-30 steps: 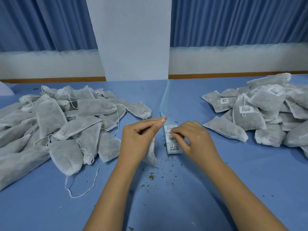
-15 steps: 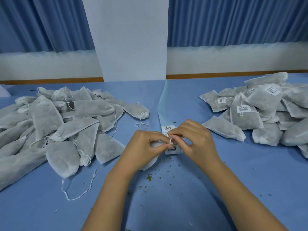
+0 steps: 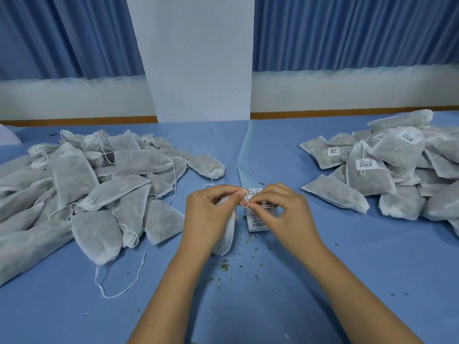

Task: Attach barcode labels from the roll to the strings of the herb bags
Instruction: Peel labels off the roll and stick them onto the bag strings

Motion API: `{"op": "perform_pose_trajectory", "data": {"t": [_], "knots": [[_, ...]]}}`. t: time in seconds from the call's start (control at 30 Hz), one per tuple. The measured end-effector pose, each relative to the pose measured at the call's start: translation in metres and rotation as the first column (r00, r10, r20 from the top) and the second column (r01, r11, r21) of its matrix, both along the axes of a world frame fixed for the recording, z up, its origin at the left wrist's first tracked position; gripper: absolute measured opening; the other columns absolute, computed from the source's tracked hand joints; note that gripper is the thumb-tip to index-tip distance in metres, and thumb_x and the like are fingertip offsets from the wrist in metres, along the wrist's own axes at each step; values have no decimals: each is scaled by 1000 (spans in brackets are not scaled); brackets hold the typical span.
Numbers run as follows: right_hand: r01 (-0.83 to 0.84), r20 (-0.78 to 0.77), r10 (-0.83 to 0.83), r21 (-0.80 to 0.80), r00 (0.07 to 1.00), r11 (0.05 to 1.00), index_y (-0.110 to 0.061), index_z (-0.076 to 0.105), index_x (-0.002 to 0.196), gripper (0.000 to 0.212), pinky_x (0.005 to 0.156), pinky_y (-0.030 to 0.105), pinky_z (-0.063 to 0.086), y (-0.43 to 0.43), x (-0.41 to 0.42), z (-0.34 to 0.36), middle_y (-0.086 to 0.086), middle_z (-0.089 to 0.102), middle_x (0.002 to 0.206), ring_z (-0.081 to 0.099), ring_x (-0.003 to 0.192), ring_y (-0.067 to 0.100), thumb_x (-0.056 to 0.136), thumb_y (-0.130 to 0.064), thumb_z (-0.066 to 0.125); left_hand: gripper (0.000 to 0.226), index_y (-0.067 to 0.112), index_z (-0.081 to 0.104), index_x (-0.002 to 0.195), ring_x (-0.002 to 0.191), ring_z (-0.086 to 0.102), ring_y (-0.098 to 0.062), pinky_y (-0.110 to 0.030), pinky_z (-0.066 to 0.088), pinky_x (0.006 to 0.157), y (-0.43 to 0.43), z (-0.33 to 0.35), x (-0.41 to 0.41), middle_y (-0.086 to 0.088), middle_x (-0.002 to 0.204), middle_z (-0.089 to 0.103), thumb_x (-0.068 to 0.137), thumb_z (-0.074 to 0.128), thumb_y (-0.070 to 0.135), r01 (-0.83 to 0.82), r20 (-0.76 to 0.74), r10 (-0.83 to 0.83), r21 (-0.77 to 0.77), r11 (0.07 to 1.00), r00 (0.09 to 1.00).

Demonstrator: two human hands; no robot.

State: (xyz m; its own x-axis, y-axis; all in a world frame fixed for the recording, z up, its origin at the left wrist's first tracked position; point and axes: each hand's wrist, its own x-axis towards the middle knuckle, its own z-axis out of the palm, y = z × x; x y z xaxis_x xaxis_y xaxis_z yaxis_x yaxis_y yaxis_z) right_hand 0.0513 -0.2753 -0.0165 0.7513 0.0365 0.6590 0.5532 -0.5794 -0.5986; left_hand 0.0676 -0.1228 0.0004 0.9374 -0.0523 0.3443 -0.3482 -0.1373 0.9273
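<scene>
At the centre of the surface (image 3: 323, 269), a herb bag (image 3: 224, 238) is clasped in the left grip (image 3: 208, 214); its string (image 3: 247, 198) is pinched by the right grip (image 3: 285, 214), just above the label strip (image 3: 258, 223).

Bare blue table (image 3: 347, 281) lies open between the unlabelled heap (image 3: 82, 192) left and labelled heap (image 3: 402, 175) right

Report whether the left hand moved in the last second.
Yes. The left hand curled its fingertips down, from past the far end of the label strip to its left edge, pinching the string.
</scene>
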Motion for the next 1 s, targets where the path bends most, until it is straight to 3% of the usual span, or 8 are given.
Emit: {"op": "perform_pose_trajectory", "data": {"t": [0.2, 0.33, 0.47, 0.57, 0.77, 0.9, 1.0], "knots": [[9, -33, -7, 55, 999, 998, -11, 71, 76, 6, 73, 37, 45, -1, -1, 2, -6, 64, 75, 52, 75, 17, 82, -9, 73, 25, 23, 72, 67, 49, 57, 0, -9, 42, 51, -1, 1, -3, 6, 64, 70, 85, 71, 6, 40, 11, -40, 0, 999, 999], [-15, -72, 27, 156, 997, 988, -15, 69, 76, 9, 78, 32, 43, 2, -3, 3, -11, 62, 76, 52, 77, 12, 81, -20, 74, 22, 20, 71, 69, 52, 60, 0, -8, 44, 52, -3, 3, -5, 10, 63, 69, 86, 70, 5, 75, -1, -75, 0, 997, 997], [-24, -95, 45, 211, 995, 977, -14, 70, 75, 8, 75, 24, 42, 2, -1, 2, -11, 62, 75, 52, 76, 11, 82, -12, 72, 23, 19, 69, 69, 50, 61, -2, -9, 45, 54, -4, 4, -5, 9, 67, 70, 87, 69, 5, 89, -21, -88, 20, 996, 996], [-17, -80, 34, 204, 996, 979, -15, 69, 75, 11, 74, 14, 37, -1, 0, 2, -12, 62, 75, 52, 77, 8, 86, -11, 67, 20, 16, 69, 71, 51, 61, -4, -9, 44, 56, -3, 4, -5, 10, 65, 68, 89, 67, 7, 118, -83, -117, 8, 993, 990], [-34, -62, 49, 232, 997, 972, -16, 72, 80, 12, 74, 13, 37, -2, 0, 3, -6, 64, 77, 52, 78, 8, 86, -9, 64, 16, 10, 73, 72, 56, 64, -10, -14, 48, 61, -1, 7, -4, 2, 73, 71, 86, 67, 5, 235, -227, -257, -119, 965, 939], [31, 95, -43, 129, 994, 991, -11, 71, 91, 13, 77, 22, 41, -3, -2, 4, -6, 62, 86, 52, 82, 8, 87, -21, 63, 18, 10, 74, 72, 57, 64, -8, -13, 48, 59, 1, 8, -4, 3, 74, 72, 88, 65, 6, 150, -236, -186, -163, 975, 954], [98, 283, -83, -41, 956, 994, -11, 71, 86, 17, 76, 29, 39, -3, -2, 5, -3, 63, 84, 53, 81, 13, 85, -27, 65, 24, 16, 76, 70, 59, 65, -7, -12, 48, 60, 2, 9, -4, 6, 76, 73, 89, 64, 8, 153, -240, -189, -163, 975, 952]]}}
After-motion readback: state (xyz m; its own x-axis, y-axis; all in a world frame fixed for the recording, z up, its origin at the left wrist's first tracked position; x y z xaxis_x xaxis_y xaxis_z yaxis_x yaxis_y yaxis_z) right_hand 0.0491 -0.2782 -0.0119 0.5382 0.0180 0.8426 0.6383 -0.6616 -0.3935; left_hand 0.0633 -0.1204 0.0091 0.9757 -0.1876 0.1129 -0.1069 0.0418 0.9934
